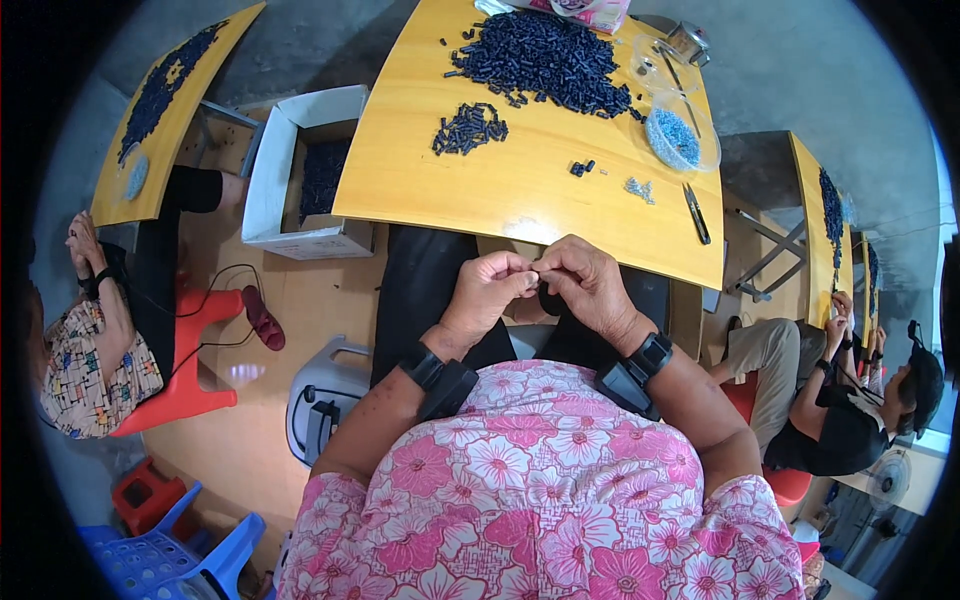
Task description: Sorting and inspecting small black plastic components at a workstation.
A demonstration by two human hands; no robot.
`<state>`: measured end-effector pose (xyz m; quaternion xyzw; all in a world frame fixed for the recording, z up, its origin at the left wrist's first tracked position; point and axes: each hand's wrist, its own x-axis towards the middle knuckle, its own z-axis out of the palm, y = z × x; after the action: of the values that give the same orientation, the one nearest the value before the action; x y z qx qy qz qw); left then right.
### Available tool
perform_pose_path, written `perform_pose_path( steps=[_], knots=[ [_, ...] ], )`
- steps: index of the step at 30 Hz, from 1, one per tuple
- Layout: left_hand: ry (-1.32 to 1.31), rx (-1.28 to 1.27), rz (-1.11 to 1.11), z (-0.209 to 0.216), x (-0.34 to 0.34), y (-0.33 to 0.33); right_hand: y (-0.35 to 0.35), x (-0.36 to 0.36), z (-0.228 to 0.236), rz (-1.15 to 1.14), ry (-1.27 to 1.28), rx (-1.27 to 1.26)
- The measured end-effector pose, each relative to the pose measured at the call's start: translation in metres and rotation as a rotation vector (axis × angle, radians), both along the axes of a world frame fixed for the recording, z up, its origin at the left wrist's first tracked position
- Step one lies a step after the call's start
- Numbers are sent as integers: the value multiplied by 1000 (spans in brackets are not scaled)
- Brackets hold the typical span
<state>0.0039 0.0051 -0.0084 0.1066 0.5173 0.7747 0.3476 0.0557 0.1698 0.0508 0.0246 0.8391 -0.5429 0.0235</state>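
My left hand [492,296] and my right hand [587,284] meet fingertip to fingertip just off the near edge of the yellow table [440,200]. Both are closed in a pinch, and whatever sits between the fingers is too small and covered to name. Past them on the tabletop lie a few short dark cylindrical pieces [581,168], a little heap of small pale pieces [640,189] and black-handled tweezers or snips [696,213]. A small pile of dark cylinders [470,129] lies farther left, with a much larger pile [540,62] behind it.
At the table's right stands a clear tub [682,135] of light-blue small pieces, with a metal cup [688,42] beyond. A white carton [300,170] of dark pieces sits on the floor at left. Other people work at tables [150,190] on both sides. A grey case [330,385] stands by my left leg.
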Motion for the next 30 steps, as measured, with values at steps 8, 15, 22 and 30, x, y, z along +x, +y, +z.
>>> perform_pose_path(
  steps=[8, 15, 22, 30],
  knots=[
    [37, -1, 23, 3, -5, 2, 6, -6, 1, 55, 156, 155],
    [-8, 30, 3, 2, -6, 8, 16, -28, 1, -6, 239, 210],
    [-5, 13, 16, 3, -9, 7, -1, -93, 11, -102, 245, 331],
    [-88, -24, -36, 7, -15, -2, -20, -150, 1, -55, 410, 518]
  ],
)
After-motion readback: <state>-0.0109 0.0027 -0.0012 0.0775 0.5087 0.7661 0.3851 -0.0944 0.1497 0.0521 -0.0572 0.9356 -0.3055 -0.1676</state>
